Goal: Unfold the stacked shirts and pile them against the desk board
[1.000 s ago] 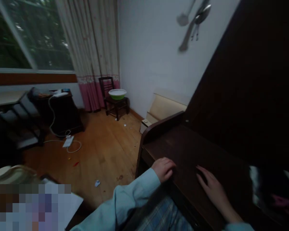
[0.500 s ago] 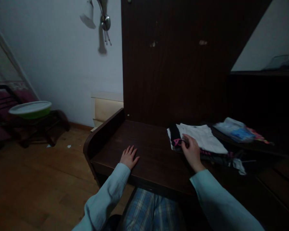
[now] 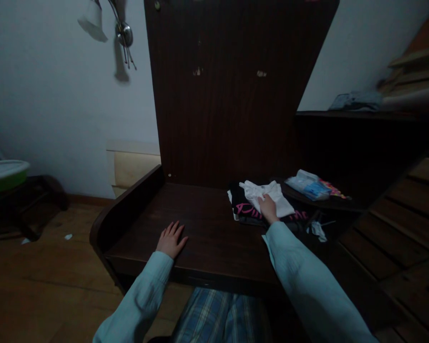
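Note:
My left hand point(image 3: 170, 239) lies flat on the dark wooden desk point(image 3: 203, 238), fingers spread, near its front edge and holding nothing. Farther right, my right hand point(image 3: 268, 207) has its fingers closed on a white folded garment point(image 3: 284, 204), which looks like a T-shirt and is bunched up under the grip. Below the garment is a black piece of clothing point(image 3: 239, 197) with pink lettering, part of a small folded stack. The fingertips of the right hand are partly sunk in the white cloth.
A plastic packet point(image 3: 309, 185) in white and blue lies right of the stack, beside a colourful strip. A raised side panel point(image 3: 128, 202) bounds the desk at left. Shelves point(image 3: 343, 113) stand at right, and a green basin point(image 3: 7, 176) rests on a chair at far left.
My view has turned to the right. My right hand has moved from the stack's left edge onto the white garment, which is now rumpled and shifted, baring more pink lettering. My left hand stays flat.

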`<state>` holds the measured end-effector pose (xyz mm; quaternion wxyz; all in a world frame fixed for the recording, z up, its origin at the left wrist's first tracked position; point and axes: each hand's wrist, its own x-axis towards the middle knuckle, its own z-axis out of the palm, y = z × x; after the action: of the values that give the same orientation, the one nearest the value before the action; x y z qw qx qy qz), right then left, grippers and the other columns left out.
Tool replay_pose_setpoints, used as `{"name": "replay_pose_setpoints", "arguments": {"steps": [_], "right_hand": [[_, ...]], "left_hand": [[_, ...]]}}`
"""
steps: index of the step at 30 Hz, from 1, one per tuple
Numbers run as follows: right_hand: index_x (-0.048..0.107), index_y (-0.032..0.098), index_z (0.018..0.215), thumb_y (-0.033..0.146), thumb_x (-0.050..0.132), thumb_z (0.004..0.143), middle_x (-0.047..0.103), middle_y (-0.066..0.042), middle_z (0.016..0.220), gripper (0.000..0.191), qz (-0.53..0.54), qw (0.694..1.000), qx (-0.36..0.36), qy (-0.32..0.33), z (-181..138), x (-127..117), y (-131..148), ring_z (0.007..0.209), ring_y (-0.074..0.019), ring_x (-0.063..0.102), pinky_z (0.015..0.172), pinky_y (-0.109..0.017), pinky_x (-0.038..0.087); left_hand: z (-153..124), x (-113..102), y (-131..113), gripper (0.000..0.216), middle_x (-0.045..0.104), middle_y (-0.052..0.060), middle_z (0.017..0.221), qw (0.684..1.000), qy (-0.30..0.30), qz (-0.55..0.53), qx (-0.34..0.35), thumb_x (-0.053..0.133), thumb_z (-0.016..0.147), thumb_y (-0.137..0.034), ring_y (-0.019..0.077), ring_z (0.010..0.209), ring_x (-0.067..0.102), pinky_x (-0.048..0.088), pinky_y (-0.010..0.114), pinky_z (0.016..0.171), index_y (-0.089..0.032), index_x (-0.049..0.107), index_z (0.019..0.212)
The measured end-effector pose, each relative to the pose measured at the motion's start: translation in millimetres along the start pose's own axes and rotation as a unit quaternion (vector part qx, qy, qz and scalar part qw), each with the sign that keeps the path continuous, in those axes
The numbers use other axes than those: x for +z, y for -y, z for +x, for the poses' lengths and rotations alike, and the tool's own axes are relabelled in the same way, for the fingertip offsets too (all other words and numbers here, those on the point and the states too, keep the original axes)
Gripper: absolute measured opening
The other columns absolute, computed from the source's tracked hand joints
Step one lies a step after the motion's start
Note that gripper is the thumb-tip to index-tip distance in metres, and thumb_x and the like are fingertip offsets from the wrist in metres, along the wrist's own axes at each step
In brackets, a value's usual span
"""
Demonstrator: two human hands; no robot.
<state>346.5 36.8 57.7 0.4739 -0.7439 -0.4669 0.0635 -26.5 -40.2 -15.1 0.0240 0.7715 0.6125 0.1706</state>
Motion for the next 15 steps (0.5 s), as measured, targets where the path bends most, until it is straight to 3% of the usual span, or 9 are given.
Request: {"name": "replay_pose_setpoints", "arguments": {"steps": [7,10,12,15], "right_hand": [[0.04,0.021,0.073,0.057,0.028,0.076,0.048,-0.001,0.068,0.038,0.183,0.965,0.034,-0.187,-14.7,-9.0,-9.1,0.072,-0.0193,0.051,0.067,-0.034,0.042],[0.038,0.022,0.077,0.057,0.024,0.078,0.045,0.001,0.069,0.038,0.305,0.93,0.001,-0.206,-21.9,-8.0,13.6,0.069,-0.0155,0.048,0.063,-0.029,0.042],[0.041,0.022,0.078,0.059,0.029,0.077,0.046,0.002,0.067,0.04,0.39,0.907,-0.047,-0.151,-33.2,-0.1,36.9,0.064,-0.0138,0.048,0.058,-0.026,0.04],[0.052,0.019,0.074,0.059,0.048,0.069,0.052,0.002,0.064,0.041,0.422,0.901,-0.103,-0.007,-60.3,22.3,69.2,0.061,-0.0142,0.049,0.055,-0.025,0.04]], "left_hand": [[0.1,5.3,6.0,0.04,0.05,0.008,0.134,0.996,-0.037,-0.077,-0.011,0.054,0.077,-0.041,0.0283,0.129,0.038,0.031,0.047,0.104,-0.026,0.06,0.113],[10.7,1.8,6.4,0.043,0.057,0.009,0.126,0.969,-0.022,-0.242,-0.048,0.056,0.071,-0.052,0.0289,0.124,0.043,0.031,0.046,0.105,-0.023,0.064,0.102],[23.3,-1.8,0.9,0.055,0.062,0.012,0.117,0.898,0.004,-0.432,-0.081,0.05,0.071,-0.063,0.0281,0.116,0.052,0.037,0.044,0.101,-0.019,0.063,0.102],[44.6,-4.0,-17.7,0.074,0.061,0.017,0.116,0.747,0.07,-0.653,-0.101,0.029,0.076,-0.073,0.0267,0.106,0.06,0.045,0.044,0.092,-0.016,0.054,0.116]]}}
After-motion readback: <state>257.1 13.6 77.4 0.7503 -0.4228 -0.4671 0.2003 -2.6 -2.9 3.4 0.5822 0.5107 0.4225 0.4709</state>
